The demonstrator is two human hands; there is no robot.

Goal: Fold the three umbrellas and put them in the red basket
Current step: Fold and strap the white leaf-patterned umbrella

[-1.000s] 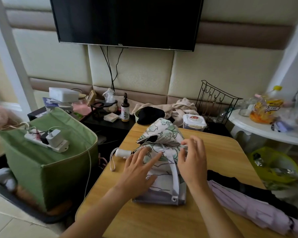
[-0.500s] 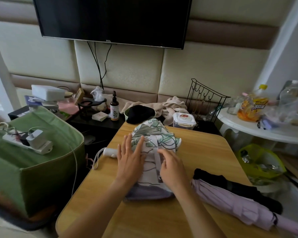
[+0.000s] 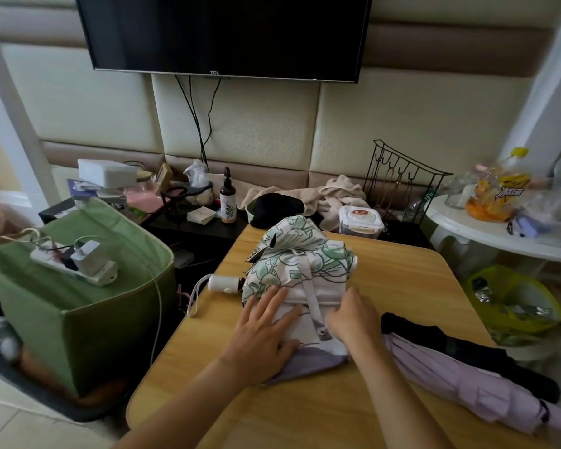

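1. The left hand (image 3: 262,335) is lying open and flat on the leaf-print umbrella (image 3: 297,280) at the frame's centre, likely to keep its folds pressed.
2. The right hand (image 3: 353,319) is pinching the cloth beside the strap (image 3: 313,298).
3. The lilac umbrella (image 3: 450,377) is waiting at lower right; no red basket is showing.

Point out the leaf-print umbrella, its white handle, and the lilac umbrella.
leaf-print umbrella (image 3: 300,264), head view, on the bunched green-and-white canopy.
white handle (image 3: 223,283), head view, on the middle of the grip.
lilac umbrella (image 3: 450,380), head view, on the pleated canopy, right of the hands.
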